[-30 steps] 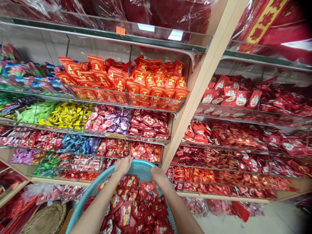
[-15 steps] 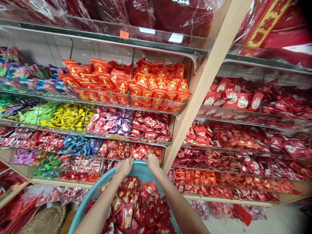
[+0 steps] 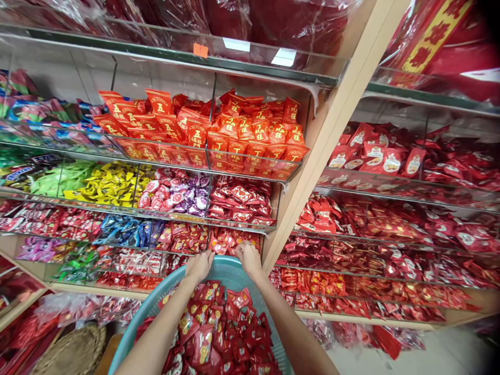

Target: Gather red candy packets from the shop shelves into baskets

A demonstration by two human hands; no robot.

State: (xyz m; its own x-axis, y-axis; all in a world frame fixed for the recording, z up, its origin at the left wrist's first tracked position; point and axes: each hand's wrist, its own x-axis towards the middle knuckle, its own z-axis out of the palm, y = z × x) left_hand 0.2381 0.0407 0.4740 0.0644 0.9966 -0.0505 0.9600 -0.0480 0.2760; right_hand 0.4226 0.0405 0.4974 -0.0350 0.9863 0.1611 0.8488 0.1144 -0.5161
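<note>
A teal plastic basket (image 3: 128,333) holds many red-wrapped sweets (image 3: 207,333), some printed with orange slices. It sits right below both my hands, against the shelf fronts. My left hand (image 3: 200,265) has its fingers curled at the basket's far rim, near the clear bin front; what they hold, if anything, is hidden. My right hand (image 3: 249,258) is closed, with its fingers bent at the front of a bin of red and orange packets (image 3: 224,242). Whether a packet is in its fingers cannot be made out.
Clear shelf bins hold red snack packets (image 3: 234,127), yellow sweets (image 3: 113,185), green sweets (image 3: 64,177) and blue packets (image 3: 125,229). A wooden upright (image 3: 312,161) divides the shelving on my right. A woven basket (image 3: 72,351) stands at the lower left.
My right hand has shifted slightly right and up, a little farther from my left. The left hand and the basket have barely moved.
</note>
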